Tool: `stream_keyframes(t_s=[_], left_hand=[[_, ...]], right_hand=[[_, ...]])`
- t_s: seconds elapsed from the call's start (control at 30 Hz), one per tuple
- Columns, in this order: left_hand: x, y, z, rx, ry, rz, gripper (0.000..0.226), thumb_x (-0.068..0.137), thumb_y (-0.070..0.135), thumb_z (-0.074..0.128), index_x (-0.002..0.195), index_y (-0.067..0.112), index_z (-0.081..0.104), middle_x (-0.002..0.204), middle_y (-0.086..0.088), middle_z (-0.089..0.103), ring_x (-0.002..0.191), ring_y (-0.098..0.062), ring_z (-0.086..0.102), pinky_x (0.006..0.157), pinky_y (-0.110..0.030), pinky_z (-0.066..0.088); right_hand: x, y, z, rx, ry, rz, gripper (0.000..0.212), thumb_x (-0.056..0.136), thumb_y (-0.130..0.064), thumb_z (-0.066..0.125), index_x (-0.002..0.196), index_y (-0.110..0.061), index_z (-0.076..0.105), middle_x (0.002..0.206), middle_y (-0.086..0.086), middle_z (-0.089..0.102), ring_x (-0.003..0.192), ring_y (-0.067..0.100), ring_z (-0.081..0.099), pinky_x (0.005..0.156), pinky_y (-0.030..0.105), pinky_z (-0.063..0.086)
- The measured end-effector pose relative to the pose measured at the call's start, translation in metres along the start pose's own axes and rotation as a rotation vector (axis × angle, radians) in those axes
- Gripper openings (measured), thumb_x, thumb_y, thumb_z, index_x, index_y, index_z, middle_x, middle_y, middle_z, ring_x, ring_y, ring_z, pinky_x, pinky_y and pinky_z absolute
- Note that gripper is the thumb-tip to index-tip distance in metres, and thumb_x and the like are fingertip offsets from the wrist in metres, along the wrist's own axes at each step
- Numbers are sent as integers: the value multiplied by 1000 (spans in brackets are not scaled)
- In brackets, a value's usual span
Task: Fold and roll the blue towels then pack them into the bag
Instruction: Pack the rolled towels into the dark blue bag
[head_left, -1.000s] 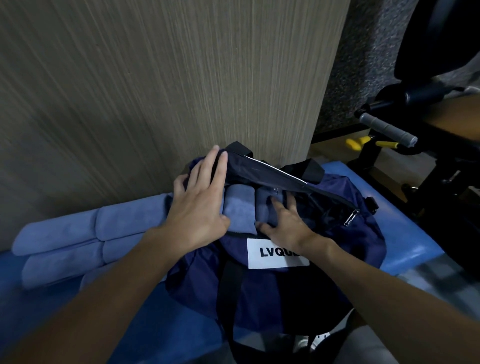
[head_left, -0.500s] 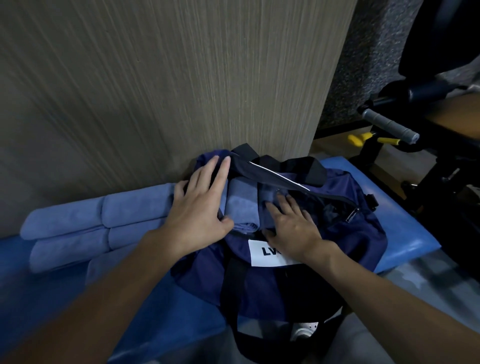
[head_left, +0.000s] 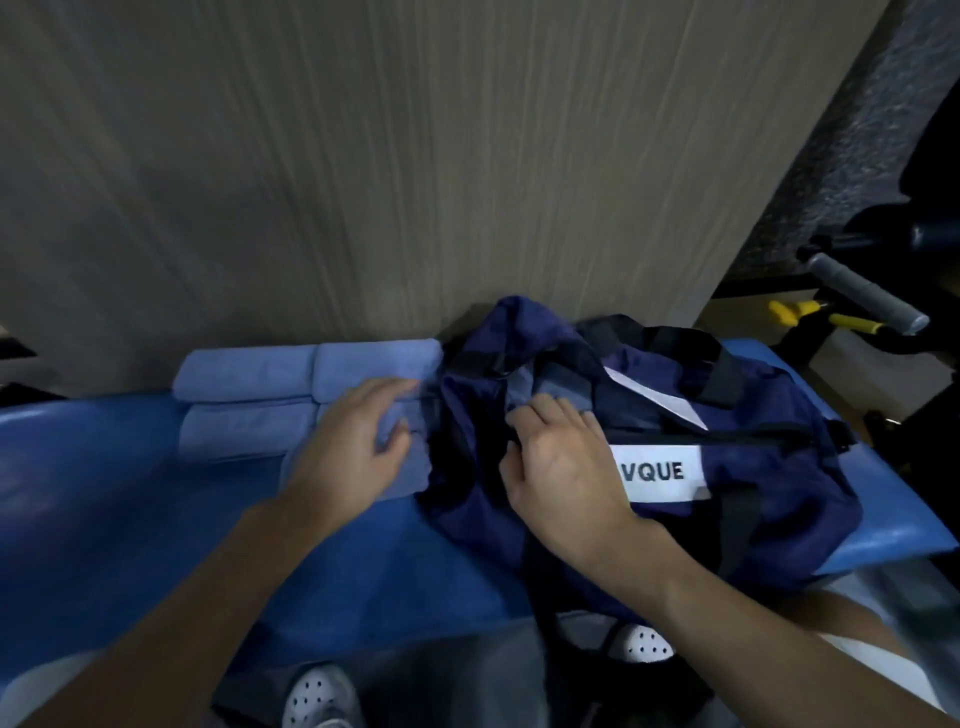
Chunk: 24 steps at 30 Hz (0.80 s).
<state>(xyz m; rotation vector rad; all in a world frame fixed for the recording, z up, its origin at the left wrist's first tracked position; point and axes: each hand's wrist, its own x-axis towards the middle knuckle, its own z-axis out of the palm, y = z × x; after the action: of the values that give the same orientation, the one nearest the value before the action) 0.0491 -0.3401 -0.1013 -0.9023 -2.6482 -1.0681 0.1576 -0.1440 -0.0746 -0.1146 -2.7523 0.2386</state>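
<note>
A navy duffel bag (head_left: 753, 525) with a white label lies on the blue padded bench (head_left: 104, 493), its top open. A rolled blue towel (head_left: 524, 387) shows inside the opening. My right hand (head_left: 561, 467) rests on the bag's near edge at the opening, fingers curled onto the fabric beside that towel. Several rolled blue towels (head_left: 249, 371) lie stacked left of the bag against the wall. My left hand (head_left: 353, 447) lies over the nearest roll (head_left: 410, 467) of that stack, its fingers curling around it.
A wood-grain wall panel (head_left: 415, 156) stands right behind the bench. Gym equipment with a grey grip (head_left: 862, 291) and yellow handles (head_left: 831, 317) sits at the right. My white shoes (head_left: 317, 696) show below the bench's front edge.
My left hand left the bag's opening and moved left onto the towel stack. The right hand slid along the bag's rim, and the view swung left.
</note>
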Motion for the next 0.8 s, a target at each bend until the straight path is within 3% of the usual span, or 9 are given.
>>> stream_keyframes(t_s=[0.13,0.27,0.37,0.47,0.53,0.63,0.73,0.8], left_hand=[[-22,-44,-14,128,-214,-114,32,95,25,58,124,13,63,122,1,62,113,-20,60,96,-39,49],[-28,-53,-16,307,-297,-102,62,84,55,43,134,21,55,130,4,58,117,-23,54,97,-40,45],[-24,-54,-20,445,-372,-172,60,76,64,50,128,35,48,127,11,54,118,-18,46,96,-36,37],[-30,-57,-26,347,-443,-256,54,63,77,57,101,40,48,107,15,54,105,-11,52,88,-35,40],[-38,-59,-28,113,-507,-344,57,59,73,67,99,41,43,104,16,58,96,-7,58,85,-36,50],[-45,-60,-33,-32,-529,-404,64,59,60,79,109,38,47,105,15,63,94,-7,62,84,-36,54],[-49,-57,-38,-57,-523,-409,44,67,40,84,100,24,61,96,8,68,89,-11,65,82,-40,56],[-52,-50,-45,-118,-468,-423,39,67,38,85,94,24,61,92,9,68,85,-7,65,77,-37,57]], right_hand=[[4,-27,7,-12,47,-95,18,72,-14,56,87,-11,65,92,7,55,85,30,50,70,41,40],[9,-52,22,-13,-82,-284,23,76,-15,54,95,-10,66,94,7,58,85,29,53,73,37,38],[12,-69,40,-22,-242,-349,45,85,-20,55,128,-8,55,125,14,57,111,33,54,92,40,45],[16,-79,50,23,-444,-287,63,95,-24,49,151,-10,23,155,16,24,139,33,30,111,41,35],[19,-81,56,14,-523,-253,66,98,-27,48,153,-13,14,158,15,15,141,33,26,112,43,33],[20,-81,63,-23,-552,-254,70,97,-27,51,153,-17,11,154,13,24,133,32,38,108,41,35],[20,-81,65,5,-543,-263,74,96,-30,51,154,-20,7,148,10,35,130,29,42,108,40,34],[21,-81,60,159,-519,-232,77,94,-28,56,154,-23,8,147,7,37,131,27,42,108,36,35]])
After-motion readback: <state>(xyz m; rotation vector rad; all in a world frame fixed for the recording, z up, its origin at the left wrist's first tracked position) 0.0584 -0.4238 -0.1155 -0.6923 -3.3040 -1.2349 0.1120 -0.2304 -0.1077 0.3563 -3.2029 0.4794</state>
